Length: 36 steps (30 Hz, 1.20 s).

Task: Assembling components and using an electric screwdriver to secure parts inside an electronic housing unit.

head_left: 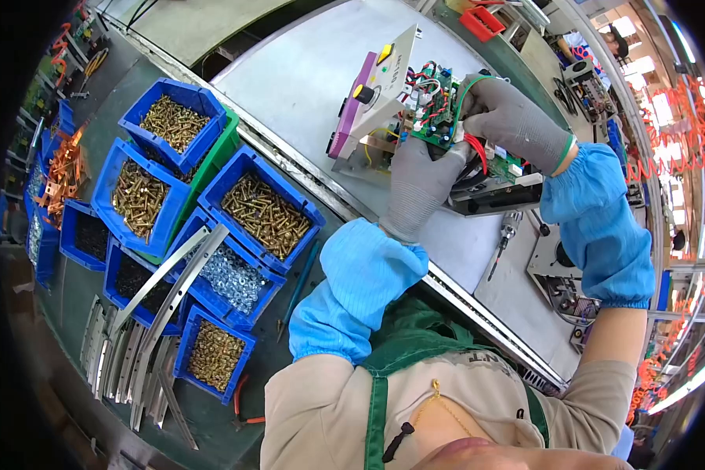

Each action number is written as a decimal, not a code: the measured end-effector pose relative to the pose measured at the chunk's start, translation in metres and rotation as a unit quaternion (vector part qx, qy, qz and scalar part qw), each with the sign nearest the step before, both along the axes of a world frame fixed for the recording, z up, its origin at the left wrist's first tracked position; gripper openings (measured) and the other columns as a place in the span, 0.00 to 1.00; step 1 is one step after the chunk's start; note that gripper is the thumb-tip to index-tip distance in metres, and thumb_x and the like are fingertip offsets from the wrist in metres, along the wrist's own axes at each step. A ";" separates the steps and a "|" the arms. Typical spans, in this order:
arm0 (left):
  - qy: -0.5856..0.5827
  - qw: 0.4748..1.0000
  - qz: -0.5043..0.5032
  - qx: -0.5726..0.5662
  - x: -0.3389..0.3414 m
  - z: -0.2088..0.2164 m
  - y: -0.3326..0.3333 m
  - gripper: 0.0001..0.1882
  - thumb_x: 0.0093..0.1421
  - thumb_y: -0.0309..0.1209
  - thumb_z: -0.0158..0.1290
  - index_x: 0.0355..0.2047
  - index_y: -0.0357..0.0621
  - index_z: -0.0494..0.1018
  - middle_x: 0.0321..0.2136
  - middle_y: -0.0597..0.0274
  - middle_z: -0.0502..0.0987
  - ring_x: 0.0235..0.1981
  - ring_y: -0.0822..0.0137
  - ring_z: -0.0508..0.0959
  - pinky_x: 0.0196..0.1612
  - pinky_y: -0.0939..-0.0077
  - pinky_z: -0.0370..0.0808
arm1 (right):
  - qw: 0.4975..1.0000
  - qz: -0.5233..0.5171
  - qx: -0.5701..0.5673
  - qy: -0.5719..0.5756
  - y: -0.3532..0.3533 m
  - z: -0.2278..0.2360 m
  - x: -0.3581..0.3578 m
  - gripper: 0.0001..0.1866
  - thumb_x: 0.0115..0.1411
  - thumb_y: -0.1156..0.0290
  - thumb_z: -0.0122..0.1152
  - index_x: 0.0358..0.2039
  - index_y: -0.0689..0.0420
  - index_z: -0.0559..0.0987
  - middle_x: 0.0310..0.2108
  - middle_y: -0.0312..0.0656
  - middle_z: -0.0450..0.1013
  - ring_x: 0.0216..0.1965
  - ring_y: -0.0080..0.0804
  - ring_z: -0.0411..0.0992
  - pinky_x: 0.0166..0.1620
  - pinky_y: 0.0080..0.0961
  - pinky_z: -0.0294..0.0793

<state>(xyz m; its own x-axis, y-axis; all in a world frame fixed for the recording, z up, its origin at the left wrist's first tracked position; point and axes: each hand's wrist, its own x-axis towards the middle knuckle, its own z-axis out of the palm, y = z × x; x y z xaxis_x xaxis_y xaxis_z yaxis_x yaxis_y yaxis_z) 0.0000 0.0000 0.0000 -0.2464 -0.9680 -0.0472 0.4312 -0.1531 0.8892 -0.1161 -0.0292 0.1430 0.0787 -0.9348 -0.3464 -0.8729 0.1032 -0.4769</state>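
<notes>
An open electrical device with a white and purple front panel (372,98) lies on the pale work surface. Its panel has a black knob and a yellow switch. Behind it stands a green circuit board (440,110) crowded with parts and coloured wires. My left hand (419,184), in a grey glove, is closed at the board's lower edge, beside dark cables. My right hand (517,121), also gloved, pinches at the board's right edge; its fingertips are partly hidden. A green wire (460,100) loops by its fingers, and thick red wires (476,153) run between both hands.
To the left, blue bins hold brass-coloured screws (265,215), silver nuts (233,278) and small brass-coloured pieces (215,355). Curved metal strips (145,341) lean over the bins. A metal rail (305,174) divides the surfaces. A screwdriver-like tool (505,239) lies right of the device.
</notes>
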 end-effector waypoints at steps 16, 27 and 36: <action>-0.021 0.999 0.014 -0.027 0.007 0.011 0.001 0.18 0.51 0.36 0.62 0.36 0.34 0.76 0.25 0.54 0.79 0.27 0.66 0.80 0.34 0.69 0.76 | 0.980 0.097 -0.028 0.172 -0.011 0.012 0.018 0.07 0.50 0.82 0.53 0.32 0.63 0.70 0.24 0.34 0.65 0.28 0.21 0.64 0.33 0.21 0.67; -0.052 0.996 0.047 -0.052 0.006 0.011 0.004 0.18 0.51 0.34 0.62 0.37 0.35 0.75 0.26 0.53 0.79 0.26 0.64 0.80 0.32 0.68 0.76 | 0.990 0.001 -0.118 0.081 0.009 0.007 0.016 0.12 0.51 0.68 0.59 0.33 0.63 0.76 0.24 0.48 0.72 0.28 0.34 0.73 0.33 0.30 0.72; 0.031 0.998 0.024 -0.056 0.001 0.002 0.004 0.17 0.52 0.30 0.61 0.41 0.36 0.73 0.29 0.56 0.79 0.28 0.69 0.79 0.34 0.71 0.76 | 0.963 0.114 -0.054 0.237 0.007 0.009 0.014 0.17 0.57 0.61 0.51 0.29 0.64 0.78 0.24 0.55 0.72 0.27 0.49 0.73 0.34 0.39 0.72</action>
